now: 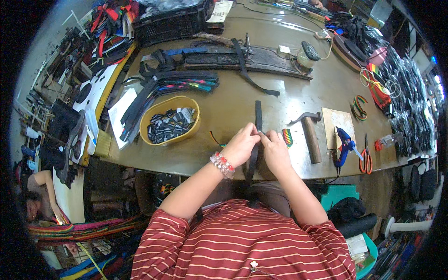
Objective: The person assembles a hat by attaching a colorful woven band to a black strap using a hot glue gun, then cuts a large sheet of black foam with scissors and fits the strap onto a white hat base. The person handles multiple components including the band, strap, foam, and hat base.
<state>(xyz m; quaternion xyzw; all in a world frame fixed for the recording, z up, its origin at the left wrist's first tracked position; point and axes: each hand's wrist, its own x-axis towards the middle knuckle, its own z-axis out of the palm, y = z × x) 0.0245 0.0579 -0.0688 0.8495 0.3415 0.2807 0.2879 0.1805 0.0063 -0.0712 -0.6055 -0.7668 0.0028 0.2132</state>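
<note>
Left of the black strap, an oval yellow basket held small black tags. The left hand and right hand pinched that strap at the desk edge; it could have slipped floorward. Right of it, a glue gun risked burns.

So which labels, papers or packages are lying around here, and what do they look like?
Small labels: black-and-white tags heaped in the yellow oval bowl, left of the hands.
White printed sheet: far table edge, by the black crate.
White paper sheet: left of the bowl.
</note>
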